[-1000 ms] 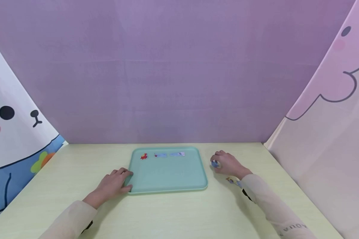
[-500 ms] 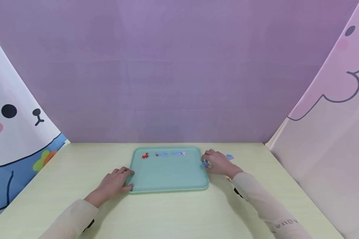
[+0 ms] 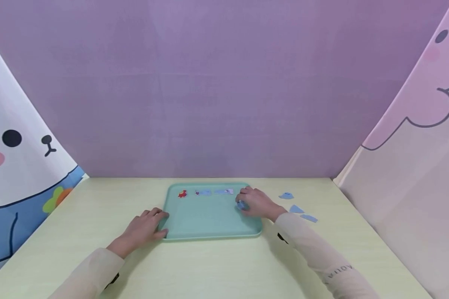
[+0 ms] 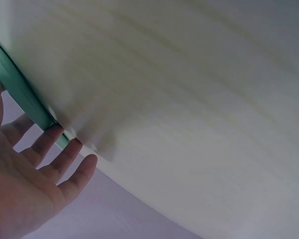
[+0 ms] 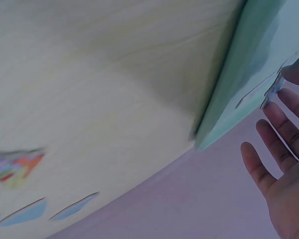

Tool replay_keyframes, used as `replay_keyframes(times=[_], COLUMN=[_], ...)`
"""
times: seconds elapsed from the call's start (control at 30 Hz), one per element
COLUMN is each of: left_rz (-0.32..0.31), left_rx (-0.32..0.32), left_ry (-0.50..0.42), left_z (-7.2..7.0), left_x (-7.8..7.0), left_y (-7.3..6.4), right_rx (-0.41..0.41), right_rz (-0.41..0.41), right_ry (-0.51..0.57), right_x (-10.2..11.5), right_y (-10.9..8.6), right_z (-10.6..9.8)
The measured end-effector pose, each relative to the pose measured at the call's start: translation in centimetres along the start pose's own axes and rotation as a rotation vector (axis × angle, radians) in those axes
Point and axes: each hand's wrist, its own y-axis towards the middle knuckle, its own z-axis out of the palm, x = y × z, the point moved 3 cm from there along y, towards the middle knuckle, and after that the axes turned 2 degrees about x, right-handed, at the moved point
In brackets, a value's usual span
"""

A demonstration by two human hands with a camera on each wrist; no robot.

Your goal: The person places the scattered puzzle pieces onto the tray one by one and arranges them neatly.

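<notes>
A pale green tray (image 3: pixel 209 222) lies on the table, with my left hand (image 3: pixel 142 229) at its left edge. In the left wrist view the fingers (image 4: pixel 70 167) are extended, with tips right at the tray's rim (image 4: pixel 20 94). Above the tray's right side, my right hand (image 3: pixel 260 203) pinches a small flat blue picture cutout (image 3: pixel 241 205) between thumb and fingers; the right wrist view has this cutout (image 5: pixel 273 90) nearly edge-on. Along the tray's far side lie a red cutout (image 3: pixel 182 194), a pale blue one (image 3: pixel 203 192) and a blue-and-white one (image 3: pixel 229 191).
Right of the tray, several flat cutouts rest on the table, among them a blue cap-shaped one (image 3: pixel 286 195), a blue wedge (image 3: pixel 296 209) and a blue strip (image 3: pixel 309 218). A multicoloured cutout (image 5: pixel 15 167) shows in the right wrist view. A purple curtain (image 3: pixel 224 124) hangs behind the table.
My right hand has moved left from the table beside the tray to over its right part, carrying the blue cutout and uncovering other cutouts. My left hand has stayed at the tray's edge.
</notes>
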Motion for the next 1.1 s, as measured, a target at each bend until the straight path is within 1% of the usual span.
replay_keyframes(times=[0.47,0.6,0.83,1.1], left_rz=[-0.002,0.000,0.001,0.000], left_rx=[0.001,-0.001,-0.008,-0.004], left_ry=[-0.004,-0.006,-0.007,-0.001], left_z=[0.0,-0.1,-0.1,-0.2], left_x=[0.0,-0.1,-0.1,-0.2], left_y=[0.0,-0.1,0.0,-0.1], right_rx=[0.079,0.091,0.115,0.133], right_rz=[-0.083,-0.089,-0.106,-0.104], right_ry=[-0.056,-0.070,-0.061,-0.064], right_x=[3.8,4.8,6.3,7.6], right_y=[4.0,5.0,6.7,8.6], right_z=[0.7,0.9,1.3,1.8])
